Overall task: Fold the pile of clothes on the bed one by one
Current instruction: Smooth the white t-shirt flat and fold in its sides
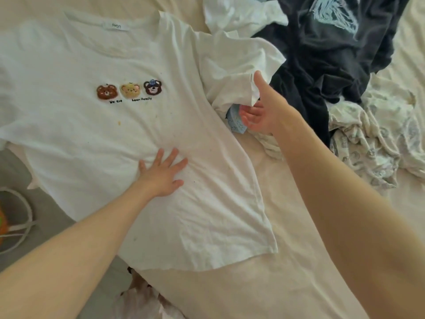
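The left hand [162, 173] lay nearest, fingers straight and spread, pressing flat on the lower middle of the white T-shirt [96, 134]. That shirt was spread face up on the bed [264, 284], running under and beyond the left hand: hem just behind the wrist and off toward the right forearm, collar and label farthest away. So its long axis ran away from the person, leaning a little to the left, with the bear print [129, 89] lying straight ahead of the left fingertips.

Farther out and well apart from the left hand, the right hand [262, 111] pinched the edge of the shirt's right sleeve [239, 72], thumb on top, fingers curled beneath the cloth. A small blue item [234, 122] showed just under those fingers; what it was could not be told.

The sleeve lay outside the shirt's side seam, so the coming fold would likely bring it inward, toward the left hand, which was placed to pin the body while the right, nearer the sleeve, carried it across.

Beyond the right hand sat the unfolded pile: a dark garment [326, 54], and to its right a pale printed cloth [379, 134].
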Demonstrator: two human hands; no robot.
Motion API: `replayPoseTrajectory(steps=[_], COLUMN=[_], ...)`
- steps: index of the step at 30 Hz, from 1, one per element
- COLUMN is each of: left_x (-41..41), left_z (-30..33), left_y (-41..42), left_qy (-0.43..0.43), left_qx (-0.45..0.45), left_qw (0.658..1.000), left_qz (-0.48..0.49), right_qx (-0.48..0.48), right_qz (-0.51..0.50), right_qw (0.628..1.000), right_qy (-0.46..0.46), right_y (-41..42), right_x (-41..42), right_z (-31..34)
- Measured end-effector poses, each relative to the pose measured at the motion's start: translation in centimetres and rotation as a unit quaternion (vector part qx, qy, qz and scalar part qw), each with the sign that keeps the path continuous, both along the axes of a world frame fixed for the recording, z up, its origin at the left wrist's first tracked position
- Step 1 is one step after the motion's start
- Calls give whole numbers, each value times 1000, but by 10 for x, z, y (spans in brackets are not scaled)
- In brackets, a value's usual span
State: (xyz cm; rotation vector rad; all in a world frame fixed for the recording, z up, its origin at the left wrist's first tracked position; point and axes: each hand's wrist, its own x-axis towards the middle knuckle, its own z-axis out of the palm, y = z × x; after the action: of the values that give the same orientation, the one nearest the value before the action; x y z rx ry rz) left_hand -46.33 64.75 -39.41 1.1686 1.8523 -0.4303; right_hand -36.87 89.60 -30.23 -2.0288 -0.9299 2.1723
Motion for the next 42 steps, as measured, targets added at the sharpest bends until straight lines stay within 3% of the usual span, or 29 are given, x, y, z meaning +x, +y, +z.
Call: replayPoseTrajectory(steps=[2,6,9,14,16,18,20,21,23,25,26,27,29,32,34,36,38,40,42], left_x=[-3,-11,-16,-27,-32,-40,-52,-59,-80,-103,-114,-125,-142,-164,-174,-180,-184,-187,-189], left_z=[-1,-4,-5,6,14,23,35,41,49,51,51,50,46,33,25,23,21,18,14], left_y=[1,3,4,10,9,7,6,6,8,9,10,10,9,14,24,41,65,90,113], left_qy=[-10,-45,-68,-119,-151,-204,-270,-304,-368,-402,-399,-388,-357,-280,-179,-132,-134,-148,-198], left_qx=[-7,-19,-25,-21,-1,44,94,112,140,159,165,165,157,154,186,223,244,260,256], left_qw=[1000,999,997,992,987,965,895,836,688,549,519,521,580,689,776,830,844,840,819], left_qz=[-3,3,2,22,58,160,343,442,610,715,738,742,715,651,576,495,458,452,474], right_qx=[-42,-75,22,166,225,316,432,486,550,529,490,446,394,342,294,251,187,101,30], right_qz=[-25,-172,-239,-254,-216,-157,-38,56,260,459,527,561,530,352,240,138,-9,-134,-178], right_qw=[999,980,970,953,950,936,901,872,794,713,694,697,751,864,912,947,976,982,982], right_qy=[21,68,31,13,-15,-14,-15,-21,-6,20,30,32,3,-109,-154,-145,-109,-83,-56], right_y=[-4,1,13,43,45,33,3,-19,-69,-115,-133,-148,-163,-165,-157,-149,-139,-126,-116], right_x=[-6,-16,-24,-31,-36,-47,-58,-61,-65,-63,-60,-57,-50,-45,-43,-44,-47,-51,-56], right_z=[1,5,15,42,52,57,55,51,36,13,1,-9,-24,-33,-37,-41,-44,-48,-53])
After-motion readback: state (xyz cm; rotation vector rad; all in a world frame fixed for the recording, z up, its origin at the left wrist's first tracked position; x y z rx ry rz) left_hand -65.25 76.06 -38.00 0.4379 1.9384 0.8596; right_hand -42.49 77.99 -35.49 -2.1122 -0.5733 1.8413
